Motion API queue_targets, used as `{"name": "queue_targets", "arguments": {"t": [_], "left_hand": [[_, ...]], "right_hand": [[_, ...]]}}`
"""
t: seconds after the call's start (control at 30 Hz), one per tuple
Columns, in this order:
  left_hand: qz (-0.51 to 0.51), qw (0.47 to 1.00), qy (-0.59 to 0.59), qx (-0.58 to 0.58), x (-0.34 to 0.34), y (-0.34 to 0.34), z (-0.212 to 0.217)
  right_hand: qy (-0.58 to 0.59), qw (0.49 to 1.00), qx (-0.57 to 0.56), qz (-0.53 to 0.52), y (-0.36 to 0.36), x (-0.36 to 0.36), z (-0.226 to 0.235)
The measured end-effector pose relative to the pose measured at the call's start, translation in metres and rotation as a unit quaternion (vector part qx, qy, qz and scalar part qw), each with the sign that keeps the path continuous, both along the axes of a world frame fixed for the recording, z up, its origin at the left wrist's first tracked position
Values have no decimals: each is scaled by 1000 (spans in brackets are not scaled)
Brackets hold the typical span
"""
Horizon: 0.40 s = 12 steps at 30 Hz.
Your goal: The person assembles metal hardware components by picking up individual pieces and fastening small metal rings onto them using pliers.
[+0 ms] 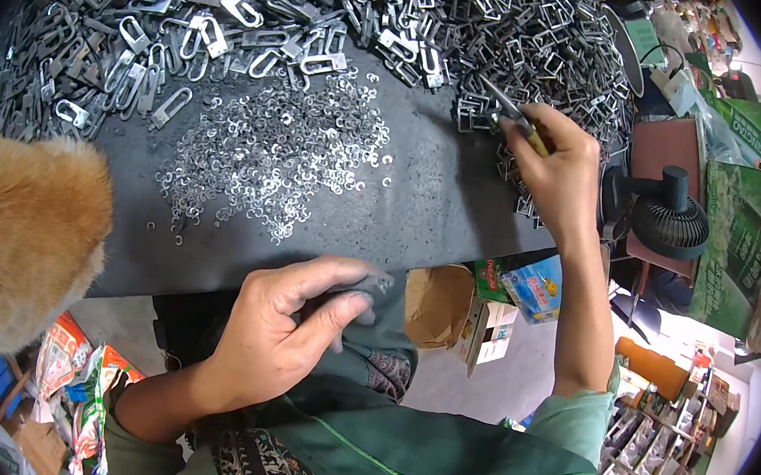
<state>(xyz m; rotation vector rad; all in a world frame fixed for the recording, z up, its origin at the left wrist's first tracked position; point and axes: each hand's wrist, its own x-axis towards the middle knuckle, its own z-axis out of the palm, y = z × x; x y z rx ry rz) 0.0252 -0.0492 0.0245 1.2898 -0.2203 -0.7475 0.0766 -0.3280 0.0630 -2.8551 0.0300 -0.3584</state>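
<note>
My right hand point(553, 162) grips what look like pliers point(511, 102) with a slim pointed metal nose and a yellow handle, mostly covered by the fingers. The nose points up and left, beside a large pile of small dark metal frames point(546, 43). Off the table's near edge, my left hand point(295, 321) is curled with blackened fingertips drawn toward the thumb. Whatever those fingertips may hold is too small and hidden to name. Many small C-shaped metal clips point(279, 150) lie spread on the dark table point(423, 173) in front of it.
Long looped metal pieces point(141, 59) are heaped at the far left. Orange-and-white fur, apparently an animal point(24, 231), covers the table's left corner. A small black fan point(671, 220) stands at the right. Below the table edge is an open cardboard box point(438, 307).
</note>
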Motion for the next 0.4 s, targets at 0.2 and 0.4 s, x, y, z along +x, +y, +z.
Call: {"name": "queue_targets", "arguments": {"t": [0.2,0.4], "left_hand": [[1,999,42,0,0,-3,-1],[4,998,70,7,2,4,-1]], "right_hand": [[180,925,325,82,35,-32,7],[263,854,440,85,72,-58,1]]}}
